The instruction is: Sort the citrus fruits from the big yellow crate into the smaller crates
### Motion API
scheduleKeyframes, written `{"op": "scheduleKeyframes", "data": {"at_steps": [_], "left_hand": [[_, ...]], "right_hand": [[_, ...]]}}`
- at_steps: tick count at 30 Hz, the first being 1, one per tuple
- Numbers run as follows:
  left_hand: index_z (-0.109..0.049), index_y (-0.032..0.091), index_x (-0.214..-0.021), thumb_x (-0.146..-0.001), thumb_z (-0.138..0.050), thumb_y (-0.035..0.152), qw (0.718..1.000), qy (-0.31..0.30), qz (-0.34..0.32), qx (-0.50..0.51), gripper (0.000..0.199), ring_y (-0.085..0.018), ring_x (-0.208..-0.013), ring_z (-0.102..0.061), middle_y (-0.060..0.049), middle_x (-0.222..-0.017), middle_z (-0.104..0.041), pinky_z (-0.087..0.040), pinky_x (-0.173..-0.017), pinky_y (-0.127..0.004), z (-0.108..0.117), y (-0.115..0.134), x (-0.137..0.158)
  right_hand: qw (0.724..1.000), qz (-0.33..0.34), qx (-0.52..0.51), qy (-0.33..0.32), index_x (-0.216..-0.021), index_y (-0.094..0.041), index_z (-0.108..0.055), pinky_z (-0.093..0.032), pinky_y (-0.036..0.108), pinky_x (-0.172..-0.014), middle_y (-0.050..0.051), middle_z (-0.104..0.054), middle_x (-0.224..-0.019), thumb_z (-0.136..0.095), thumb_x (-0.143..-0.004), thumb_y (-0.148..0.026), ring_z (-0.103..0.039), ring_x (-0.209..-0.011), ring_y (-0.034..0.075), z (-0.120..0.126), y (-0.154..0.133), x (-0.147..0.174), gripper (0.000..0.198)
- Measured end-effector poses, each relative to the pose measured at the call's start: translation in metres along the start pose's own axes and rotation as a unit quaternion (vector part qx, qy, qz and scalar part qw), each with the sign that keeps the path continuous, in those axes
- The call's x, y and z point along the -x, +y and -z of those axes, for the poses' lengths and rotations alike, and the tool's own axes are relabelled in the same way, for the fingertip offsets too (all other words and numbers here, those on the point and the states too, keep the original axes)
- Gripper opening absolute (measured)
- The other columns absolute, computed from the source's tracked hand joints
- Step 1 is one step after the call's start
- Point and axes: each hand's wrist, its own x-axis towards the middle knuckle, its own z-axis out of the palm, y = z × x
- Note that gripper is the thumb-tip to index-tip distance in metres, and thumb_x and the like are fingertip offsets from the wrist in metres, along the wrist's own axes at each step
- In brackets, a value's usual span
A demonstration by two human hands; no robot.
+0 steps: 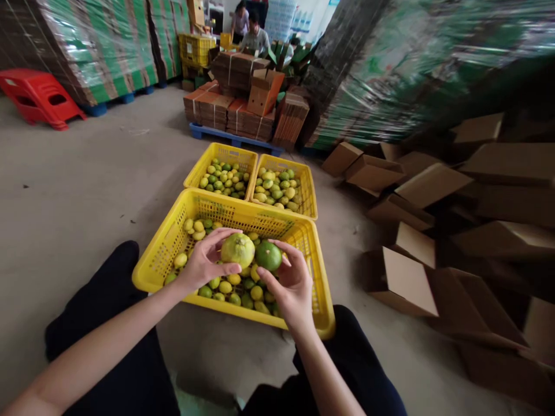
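My left hand (210, 259) is closed around a yellow-green lemon (238, 251), thumb below and fingers above it. In my right hand (291, 276) a darker green lemon (268, 255) is pinched between thumb and fingers. The two fruits are held side by side, close together, above a large yellow plastic crate (150, 248). Inside that crate lie many loose lemons, some yellow (225, 286) and some green (205, 291); my hands hide part of them.
Two more yellow crates, left (195, 175) and right (309, 190), stand just beyond with lemons inside. Open cardboard boxes (410, 280) are heaped at right. Behind are flattened cartons (251, 118) on a blue pallet (236, 138), wrapped stacks, people (255, 40) and a red stool (41, 95).
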Motion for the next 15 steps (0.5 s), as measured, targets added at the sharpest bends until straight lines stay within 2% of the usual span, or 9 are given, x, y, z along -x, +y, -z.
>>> {"op": "scheduleKeyframes", "data": {"at_steps": [5, 8, 11, 13, 15], "left_hand": [[-0.065, 0.023, -0.125, -0.07, -0.084, 0.035, 0.992, -0.013, 0.061, 0.111, 0.059, -0.028, -0.115, -0.062, -0.009, -0.122, -0.066, -0.049, -0.099, -0.039, -0.002, -0.002, -0.001], [-0.063, 0.023, -0.125, -0.075, -0.08, 0.039, 0.975, 0.007, 0.105, 0.194, 0.055, -0.029, -0.119, -0.06, -0.009, -0.121, -0.067, -0.046, -0.103, -0.043, -0.006, -0.004, -0.003], [-0.065, 0.02, -0.117, -0.079, -0.074, 0.048, 0.953, 0.001, 0.148, 0.264, 0.048, -0.03, -0.12, -0.059, -0.01, -0.117, -0.068, -0.046, -0.105, -0.045, -0.01, -0.005, -0.004], [-0.065, 0.019, -0.114, -0.081, -0.07, 0.052, 0.945, -0.013, 0.164, 0.284, 0.047, -0.03, -0.121, -0.059, -0.01, -0.115, -0.069, -0.045, -0.106, -0.046, -0.012, -0.007, -0.005], [-0.064, 0.02, -0.116, -0.08, -0.073, 0.047, 0.946, -0.03, 0.162, 0.279, 0.046, -0.029, -0.12, -0.059, -0.008, -0.114, -0.069, -0.045, -0.107, -0.046, -0.013, -0.01, -0.004]], "right_hand": [[1.0, -0.012, -0.003, 0.003, -0.103, -0.027, -0.057, -0.056, 0.035, -0.083, 0.002, -0.064, -0.106, -0.082, -0.072, -0.031, -0.065, -0.094, 0.02, -0.002, 0.005, 0.0, 0.04], [1.0, -0.016, -0.015, -0.005, -0.104, -0.027, -0.057, -0.056, 0.036, -0.085, 0.002, -0.065, -0.105, -0.083, -0.072, -0.031, -0.066, -0.095, 0.02, -0.004, 0.005, -0.001, 0.041], [0.999, -0.021, -0.019, -0.019, -0.105, -0.026, -0.059, -0.057, 0.037, -0.085, 0.003, -0.067, -0.103, -0.083, -0.072, -0.03, -0.067, -0.096, 0.021, -0.007, 0.003, -0.001, 0.041], [0.999, -0.025, -0.02, -0.023, -0.105, -0.026, -0.06, -0.056, 0.037, -0.086, 0.003, -0.069, -0.103, -0.083, -0.072, -0.03, -0.067, -0.097, 0.022, -0.01, 0.001, -0.001, 0.041], [0.999, -0.029, -0.019, -0.016, -0.106, -0.026, -0.061, -0.056, 0.039, -0.088, 0.003, -0.069, -0.105, -0.082, -0.072, -0.031, -0.067, -0.1, 0.023, -0.011, 0.0, -0.001, 0.04]]}}
